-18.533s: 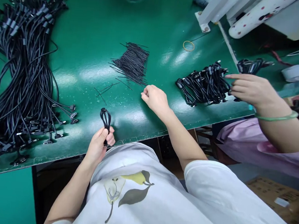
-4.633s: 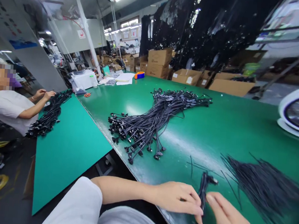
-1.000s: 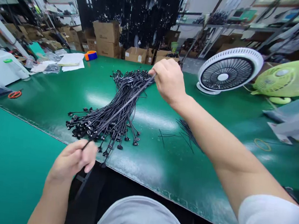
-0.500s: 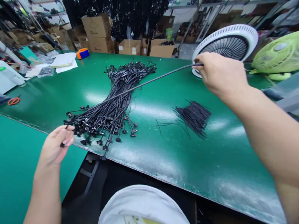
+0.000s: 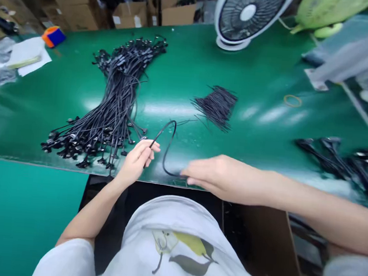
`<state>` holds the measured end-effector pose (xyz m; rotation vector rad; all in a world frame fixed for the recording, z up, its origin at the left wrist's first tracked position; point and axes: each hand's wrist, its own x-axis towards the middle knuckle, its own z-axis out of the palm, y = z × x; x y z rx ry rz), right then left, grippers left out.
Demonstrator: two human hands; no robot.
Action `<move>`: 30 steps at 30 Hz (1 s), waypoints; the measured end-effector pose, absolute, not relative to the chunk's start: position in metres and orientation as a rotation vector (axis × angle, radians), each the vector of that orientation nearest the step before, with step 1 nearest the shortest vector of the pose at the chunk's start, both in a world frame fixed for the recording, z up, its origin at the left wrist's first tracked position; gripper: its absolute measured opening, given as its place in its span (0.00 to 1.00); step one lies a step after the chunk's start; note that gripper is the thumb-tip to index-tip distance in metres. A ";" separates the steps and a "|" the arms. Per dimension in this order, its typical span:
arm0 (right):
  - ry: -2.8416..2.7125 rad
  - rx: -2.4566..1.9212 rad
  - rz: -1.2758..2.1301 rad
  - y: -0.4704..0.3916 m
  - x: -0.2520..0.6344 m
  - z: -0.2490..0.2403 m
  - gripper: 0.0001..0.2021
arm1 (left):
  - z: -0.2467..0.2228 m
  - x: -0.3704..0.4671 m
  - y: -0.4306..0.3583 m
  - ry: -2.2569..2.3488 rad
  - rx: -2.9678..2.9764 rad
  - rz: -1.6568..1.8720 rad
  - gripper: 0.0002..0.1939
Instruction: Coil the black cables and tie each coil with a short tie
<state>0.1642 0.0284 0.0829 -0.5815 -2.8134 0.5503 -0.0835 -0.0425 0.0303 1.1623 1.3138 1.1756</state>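
A single black cable (image 5: 170, 147) runs in an S-bend between my two hands, above the front edge of the green table. One part of it is pinched in my left hand (image 5: 140, 156), close to the connector ends of a large bundle of black cables (image 5: 114, 94). My right hand (image 5: 211, 174) is closed on the other end, fingers pointing left and slightly blurred; the end itself is hidden. Beyond the hands lies a pile of short black ties (image 5: 216, 106), a few of them loose on its left side.
A white fan (image 5: 247, 13) stands at the back, a green fan (image 5: 330, 11) to its right. Coiled black cables (image 5: 357, 164) and a yellow rubber band (image 5: 292, 100) lie on the right. Papers (image 5: 29, 55) and an orange-blue tape roll (image 5: 53, 37) sit at the far left.
The cable was stretched straight between my widely spread hands; now it bends loosely. My right hand came down and toward me, my left hand moved right, and the view tilted down and rightward.
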 end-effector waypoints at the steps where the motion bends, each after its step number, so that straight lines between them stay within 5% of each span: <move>1: -2.789 -0.516 0.634 0.033 0.161 0.090 0.21 | 0.034 -0.075 -0.043 1.311 1.234 1.128 0.17; 5: -2.616 -0.654 0.628 0.065 0.163 0.103 0.18 | 0.043 -0.060 -0.044 1.176 1.367 0.913 0.19; 17: -2.590 -1.014 0.551 0.116 0.232 0.030 0.17 | 0.044 -0.082 -0.031 0.767 0.281 1.297 0.13; 26: -2.598 -0.944 0.207 0.071 0.255 0.004 0.12 | 0.050 -0.108 -0.024 0.817 0.170 1.533 0.20; 30: -2.798 -0.593 0.020 0.046 0.236 0.029 0.12 | 0.044 -0.095 -0.016 0.981 0.288 1.459 0.12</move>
